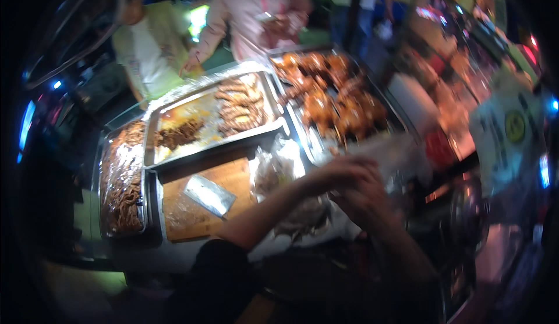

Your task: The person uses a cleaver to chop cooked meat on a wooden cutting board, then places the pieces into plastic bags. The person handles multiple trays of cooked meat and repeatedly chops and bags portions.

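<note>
Both my hands meet over the near right part of the food stall. My left hand [343, 173] reaches across from the left, its fingers bent against my right hand [362, 197]; blur hides what, if anything, lies between them. Just beyond them is a metal tray [305, 143] of glazed roast poultry [319, 108]. Plastic bags [275, 171] stand left of my hands, and a bag with brownish contents [305, 217] lies under my left forearm. A cleaver [210, 195] rests on a wooden cutting board [238, 173] further left, beside a thin clear plastic bag [183, 210].
A metal tray [214, 138] holds sliced and shredded meat behind the board. Another tray [122, 180], covered in plastic film, stands far left. Across the stall are a person in pink [249, 9] and a person in a light jacket [150, 49]. A printed plastic bag [506, 132] hangs at right.
</note>
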The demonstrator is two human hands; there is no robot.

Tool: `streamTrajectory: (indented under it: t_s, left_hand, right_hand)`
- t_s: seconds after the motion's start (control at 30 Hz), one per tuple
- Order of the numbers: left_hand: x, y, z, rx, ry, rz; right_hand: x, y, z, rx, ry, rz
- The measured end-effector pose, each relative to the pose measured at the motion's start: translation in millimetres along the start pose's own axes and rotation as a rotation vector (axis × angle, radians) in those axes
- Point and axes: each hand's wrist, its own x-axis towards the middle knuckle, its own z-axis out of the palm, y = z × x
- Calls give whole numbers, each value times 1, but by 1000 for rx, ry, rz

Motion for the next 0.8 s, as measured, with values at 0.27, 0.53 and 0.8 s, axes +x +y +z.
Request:
streamTrajectory:
  t_s: [0.27,0.53,0.8]
  left_hand:
    - [-154,31,-42,213,676,69]
    - [-278,47,-68,372,760,164]
    - [-355,54,-101,418,795,226]
  right_hand:
    - [77,-64,52,184,198,-119]
    - [167,-48,87,951,-436,345]
    - [190,-105,130,1091,-673,364]
